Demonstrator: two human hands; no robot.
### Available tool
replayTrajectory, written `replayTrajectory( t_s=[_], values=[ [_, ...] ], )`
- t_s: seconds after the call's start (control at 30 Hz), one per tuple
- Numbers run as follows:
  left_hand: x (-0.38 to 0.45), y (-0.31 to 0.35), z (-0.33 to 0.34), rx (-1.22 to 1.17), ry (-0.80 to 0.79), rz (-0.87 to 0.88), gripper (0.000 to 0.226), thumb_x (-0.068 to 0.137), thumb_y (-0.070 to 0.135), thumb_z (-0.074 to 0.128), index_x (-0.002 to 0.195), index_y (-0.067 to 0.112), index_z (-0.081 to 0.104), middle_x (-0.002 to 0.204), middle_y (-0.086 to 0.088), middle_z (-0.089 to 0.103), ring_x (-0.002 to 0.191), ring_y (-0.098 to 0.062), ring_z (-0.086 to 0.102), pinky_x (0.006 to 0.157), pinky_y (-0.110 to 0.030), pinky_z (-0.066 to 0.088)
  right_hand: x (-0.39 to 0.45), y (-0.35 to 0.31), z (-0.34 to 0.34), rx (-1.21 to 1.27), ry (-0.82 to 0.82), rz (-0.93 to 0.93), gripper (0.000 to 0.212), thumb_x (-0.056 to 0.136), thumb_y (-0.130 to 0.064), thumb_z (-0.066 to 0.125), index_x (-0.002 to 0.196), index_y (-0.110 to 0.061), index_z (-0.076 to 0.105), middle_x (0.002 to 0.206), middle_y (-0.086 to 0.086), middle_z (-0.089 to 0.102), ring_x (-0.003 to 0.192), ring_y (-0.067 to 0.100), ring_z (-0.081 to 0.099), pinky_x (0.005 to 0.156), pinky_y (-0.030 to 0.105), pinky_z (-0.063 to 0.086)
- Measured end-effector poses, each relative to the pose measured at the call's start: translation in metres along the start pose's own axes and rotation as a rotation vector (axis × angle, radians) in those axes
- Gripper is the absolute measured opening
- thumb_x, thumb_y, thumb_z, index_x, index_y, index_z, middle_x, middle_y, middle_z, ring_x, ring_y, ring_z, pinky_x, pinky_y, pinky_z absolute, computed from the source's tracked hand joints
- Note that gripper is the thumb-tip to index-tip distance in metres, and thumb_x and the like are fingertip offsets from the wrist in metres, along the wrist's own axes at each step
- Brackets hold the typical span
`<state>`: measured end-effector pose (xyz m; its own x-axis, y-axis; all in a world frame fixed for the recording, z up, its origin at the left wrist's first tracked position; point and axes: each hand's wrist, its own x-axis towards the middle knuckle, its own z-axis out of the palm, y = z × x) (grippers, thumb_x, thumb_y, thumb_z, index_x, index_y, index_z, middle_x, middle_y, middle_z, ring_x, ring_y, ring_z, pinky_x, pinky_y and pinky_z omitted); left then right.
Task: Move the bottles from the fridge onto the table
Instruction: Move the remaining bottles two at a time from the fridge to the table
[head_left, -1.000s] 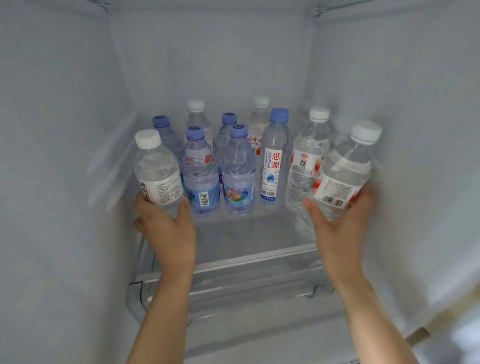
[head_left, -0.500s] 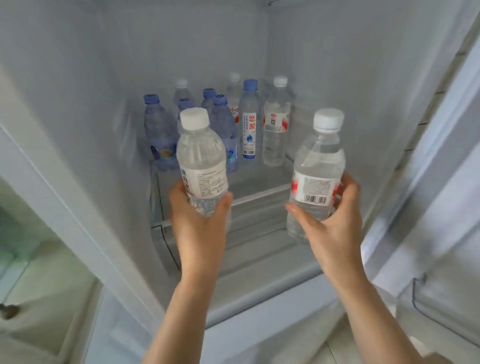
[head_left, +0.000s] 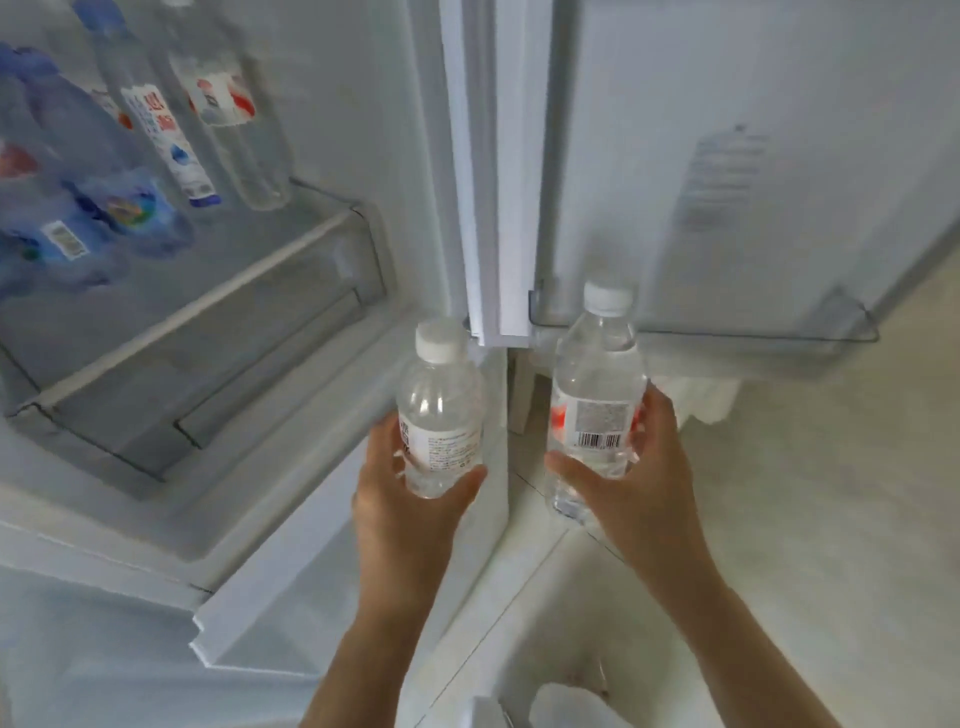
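My left hand (head_left: 410, 514) grips a clear white-capped bottle with a white label (head_left: 441, 410), held upright just outside the fridge's front edge. My right hand (head_left: 639, 483) grips a second clear white-capped bottle with a red and white label (head_left: 597, 395), also upright, in front of the open door. Several bottles stay on the glass shelf (head_left: 208, 306) at upper left: blue-tinted ones (head_left: 104, 202), a tall one with a blue and white label (head_left: 171, 140) and a clear one with a red label (head_left: 234, 114). The table is out of view.
The open fridge door (head_left: 727, 156) stands at upper right with a clear door bin (head_left: 727, 332) at its foot. A white cloth (head_left: 706, 400) lies on the pale floor behind the right-hand bottle. A white object (head_left: 571, 706) sits at the bottom edge.
Both hands have drawn their bottles out of the fridge, toward me and to the right. My view has swung right, so the shelf bottles now sit at the upper left.
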<state>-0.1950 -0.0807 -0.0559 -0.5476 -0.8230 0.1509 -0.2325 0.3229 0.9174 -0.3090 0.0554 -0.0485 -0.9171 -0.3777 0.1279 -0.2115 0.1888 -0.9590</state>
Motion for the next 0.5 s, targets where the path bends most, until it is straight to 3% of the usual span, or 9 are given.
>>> replayTrajectory(
  t_s=[0.2, 0.33, 0.5],
  values=[
    [-0.049, 0.0, 0.068, 0.026, -0.295, -0.037, 0.071, 0.059, 0.019, 0.091, 0.118, 0.031, 0.054, 0.102, 0.018, 0.064, 0.095, -0.007, 0.063, 0.075, -0.021, 0.052, -0.043, 0.054, -0.083, -0.048, 0.174, 0.194, 0.08, 0.059, -0.014, 0.088, 0.124, -0.025, 0.043, 0.108, -0.011, 0.061, 0.096, -0.002, 0.061, 0.076, 0.011, 0.052],
    [-0.091, 0.008, 0.124, 0.055, -0.453, -0.047, 0.062, 0.059, 0.022, 0.09, 0.101, 0.045, 0.05, 0.097, 0.021, 0.062, 0.095, -0.005, 0.061, 0.08, -0.031, 0.055, -0.075, 0.086, -0.146, -0.067, 0.306, 0.299, 0.082, 0.058, -0.016, 0.089, 0.125, -0.021, 0.043, 0.109, -0.013, 0.06, 0.101, 0.006, 0.062, 0.08, 0.018, 0.052],
    [-0.151, 0.026, 0.196, 0.055, -0.57, -0.093, 0.065, 0.058, 0.019, 0.09, 0.112, 0.031, 0.056, 0.098, 0.015, 0.066, 0.093, -0.008, 0.064, 0.081, -0.044, 0.057, -0.109, 0.116, -0.232, -0.059, 0.422, 0.399, 0.082, 0.059, -0.015, 0.089, 0.126, -0.024, 0.042, 0.11, -0.013, 0.059, 0.103, 0.005, 0.061, 0.087, 0.025, 0.053]
  ],
)
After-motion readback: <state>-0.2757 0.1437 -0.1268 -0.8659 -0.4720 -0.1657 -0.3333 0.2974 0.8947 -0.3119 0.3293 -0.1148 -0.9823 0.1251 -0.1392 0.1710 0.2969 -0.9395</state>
